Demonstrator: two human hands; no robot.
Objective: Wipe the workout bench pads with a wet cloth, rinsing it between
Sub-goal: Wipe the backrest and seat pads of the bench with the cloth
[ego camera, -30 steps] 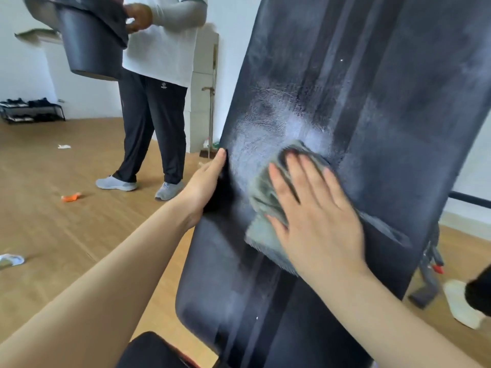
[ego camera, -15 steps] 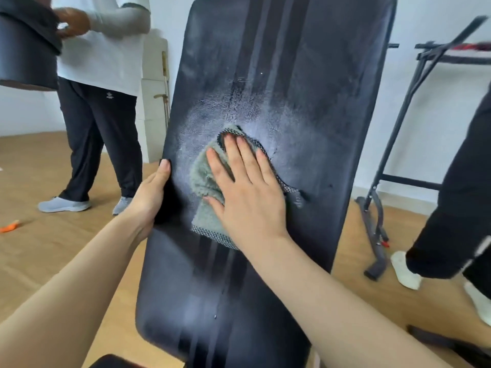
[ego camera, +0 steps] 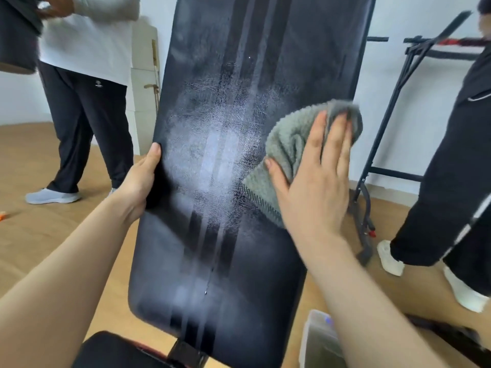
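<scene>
- Right now the right hand (ego camera: 316, 187) lies flat with straight fingers, pressing the grey cloth (ego camera: 289, 144) against the upright back pad (ego camera: 239, 261). It clasps nothing; the palm alone pins the cloth.
- The cloth sits at the pad's right edge, about mid-height. Its bunched upper fold reaches that edge and may run just over it.
- The left hand (ego camera: 138, 181) grasps the pad's left edge at much the same height, thumb on the front face (the fingers are hidden behind, presumably wrapped round).
- A pale, streaky haze covers the middle of the pad and thins toward the top and bottom edges. I judge the wiping about half done.
- A flat palm gives no real hold on the cloth. A stroke carried past the right edge could let it slide off and drop to the floor (ego camera: 53, 235).
- A loaded cloth would only smear the haze around. A rinse looks due, probably in the pale tub (ego camera: 316, 341) below the pad's bottom right corner, though I cannot tell what it holds.
- A hard push while the left grip slackens might rock the pad.
- A person in dark clothes (ego camera: 457, 181) stands just beyond the right edge, near a black metal rack (ego camera: 393, 173), and a wide sweep could brush them.
</scene>
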